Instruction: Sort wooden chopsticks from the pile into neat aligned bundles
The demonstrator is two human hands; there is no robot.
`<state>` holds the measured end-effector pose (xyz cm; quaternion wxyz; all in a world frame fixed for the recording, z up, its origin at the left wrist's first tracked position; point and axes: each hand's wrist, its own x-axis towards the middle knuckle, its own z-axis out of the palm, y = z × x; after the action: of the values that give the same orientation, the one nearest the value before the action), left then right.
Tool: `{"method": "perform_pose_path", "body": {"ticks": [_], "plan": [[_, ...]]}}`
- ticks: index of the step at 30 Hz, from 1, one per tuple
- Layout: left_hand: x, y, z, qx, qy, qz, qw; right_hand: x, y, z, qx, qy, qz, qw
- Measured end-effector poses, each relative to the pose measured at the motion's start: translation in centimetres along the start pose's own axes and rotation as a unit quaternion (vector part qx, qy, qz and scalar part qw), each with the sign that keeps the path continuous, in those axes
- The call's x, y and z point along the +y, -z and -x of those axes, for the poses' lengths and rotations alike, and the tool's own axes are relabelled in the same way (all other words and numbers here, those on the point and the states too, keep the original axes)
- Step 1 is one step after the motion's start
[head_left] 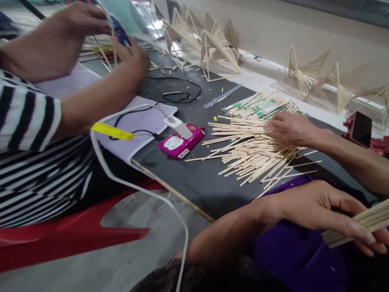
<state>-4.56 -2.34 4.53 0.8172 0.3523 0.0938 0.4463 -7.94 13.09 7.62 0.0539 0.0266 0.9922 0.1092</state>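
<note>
My left hand is closed around a small bundle of thin wooden sticks, held at the right edge above purple cloth. The bundle's far end runs out of view. Farther up, my right hand rests on the loose pile of wooden sticks, its fingers curled down around some of them. Its fingertips are partly hidden. Just behind that hand lie clear packets with green print, with sticks inside.
A magenta power socket with a white plug and cable stands mid-table. At left, a co-worker in a striped shirt holds a blue tool. Stick frames line the wall. A phone stands at right.
</note>
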Motion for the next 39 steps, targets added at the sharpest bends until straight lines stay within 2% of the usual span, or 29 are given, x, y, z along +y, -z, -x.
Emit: {"method": "perform_pose_path", "body": {"ticks": [3,6,10,17,19,24,26,35,39], "plan": [[-0.3,0.1,0.1,0.010,-0.010,-0.004,1.000,-0.6,-2.3,-1.2,0.056,0.044,-0.005,0.997],[-0.6,0.3,0.0,-0.011,-0.016,-0.005,1.000,-0.6,-3.6,-0.3,0.095,0.081,-0.005,0.992],[-0.6,0.4,0.0,-0.014,-0.010,-0.007,1.000,-0.3,-3.9,2.1,0.122,0.142,-0.020,0.982],[-0.7,0.5,-0.2,0.022,0.006,-0.014,1.000,0.8,-3.9,3.7,0.134,0.149,-0.069,0.977],[-0.8,0.5,-0.2,0.025,0.001,-0.014,1.000,1.1,-3.6,3.2,0.136,0.130,-0.085,0.978],[-0.7,0.6,-0.3,0.053,0.008,-0.008,0.999,1.2,-2.7,0.6,0.135,-0.017,-0.098,0.986],[-0.7,0.6,-0.3,0.065,0.004,-0.002,0.998,1.0,-2.5,-0.3,0.120,-0.050,-0.107,0.986],[-0.5,0.1,-0.2,0.046,0.006,-0.005,0.999,-1.4,-1.3,-2.2,0.075,-0.039,-0.107,0.991],[-0.6,0.3,-0.2,0.048,0.007,-0.012,0.999,-2.8,-0.4,-3.6,0.021,-0.045,-0.093,0.994]]}}
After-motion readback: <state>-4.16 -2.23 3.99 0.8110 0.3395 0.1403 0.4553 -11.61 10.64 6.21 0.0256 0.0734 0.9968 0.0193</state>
